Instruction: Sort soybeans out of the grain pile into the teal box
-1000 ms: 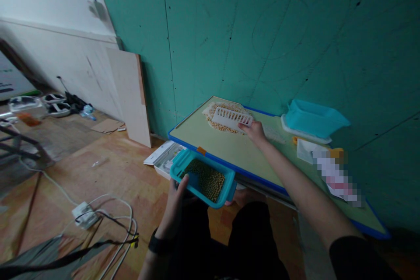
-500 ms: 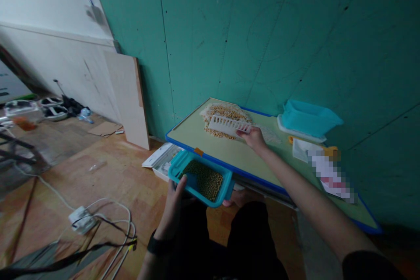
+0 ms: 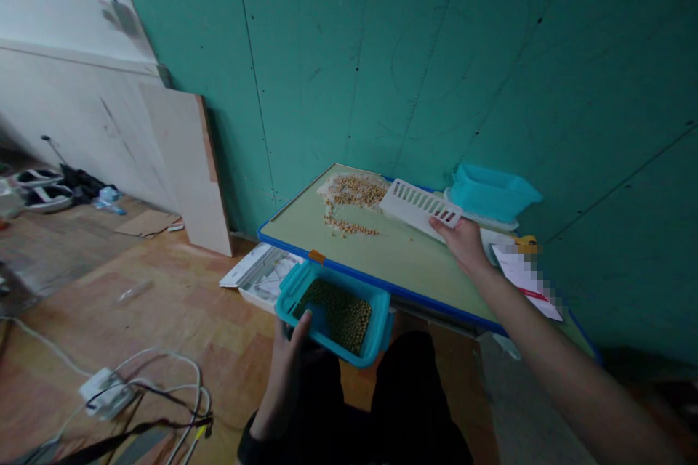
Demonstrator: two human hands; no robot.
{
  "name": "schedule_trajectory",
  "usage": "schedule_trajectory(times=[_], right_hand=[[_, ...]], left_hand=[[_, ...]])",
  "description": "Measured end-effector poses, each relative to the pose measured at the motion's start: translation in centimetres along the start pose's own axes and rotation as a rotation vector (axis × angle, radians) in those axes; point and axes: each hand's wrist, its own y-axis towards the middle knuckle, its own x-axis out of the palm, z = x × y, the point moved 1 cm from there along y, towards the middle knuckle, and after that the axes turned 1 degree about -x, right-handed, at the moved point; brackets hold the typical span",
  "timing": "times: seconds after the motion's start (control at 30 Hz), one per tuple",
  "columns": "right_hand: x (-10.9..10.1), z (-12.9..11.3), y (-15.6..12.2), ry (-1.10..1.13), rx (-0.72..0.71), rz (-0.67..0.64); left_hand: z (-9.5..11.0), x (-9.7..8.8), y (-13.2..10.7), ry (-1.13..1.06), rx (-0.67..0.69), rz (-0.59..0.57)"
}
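Observation:
My left hand (image 3: 291, 345) grips the near left side of a teal plastic basin (image 3: 376, 338), its thumb over the rim. Round tan beans (image 3: 354, 320) cover part of the basin's bottom. Over the table (image 3: 414, 261), my right hand (image 3: 461, 236) is closed on one end of a long white slotted plastic strip (image 3: 417, 205). The strip slants, its far end beside a pile of beans (image 3: 354, 190) lying with pale, powdery or clear material. A thin line of beans (image 3: 349, 225) curves in front of the pile. The fingers under the basin are hidden.
A blue translucent bin (image 3: 491, 192) stands on a white lid at the table's back right. Nearer are an orange-handled item (image 3: 526, 241) and a printed sheet (image 3: 526, 282). Under the table's left edge sits an open white box (image 3: 259, 280). A power strip (image 3: 106, 392) with cables lies on the floor.
My right hand has moved right with the white strip, off the bean pile. A bare gap now shows between the pile and the front line of beans. The camera view has shifted slightly.

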Motion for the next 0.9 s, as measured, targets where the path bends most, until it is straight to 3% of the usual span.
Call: schedule_trajectory(times=[0.13, 0.3, 0.5, 0.67, 0.9], right_hand=[[-4.9, 1.3, -4.4, -0.233, -0.046, 0.107], [-6.4, 1.0, -8.4, -0.343, -0.05, 0.132], [-7.0, 0.9, -7.5, -0.345, -0.075, 0.197], [-7.3, 1.4, -6.3, -0.382, -0.032, 0.111], [-7.2, 0.5, -5.6, -0.317, -0.109, 0.141]], left_hand=[[-1.2, 0.9, -1.7, -0.024, -0.022, 0.001], [-1.0, 1.6, -2.3, -0.033, -0.075, -0.05], [-0.7, 2.2, -1.8, 0.012, -0.073, -0.049], [-1.1, 2.1, -1.6, 0.022, -0.06, -0.037], [0.1, 1.7, -2.6, -0.032, -0.061, -0.107]])
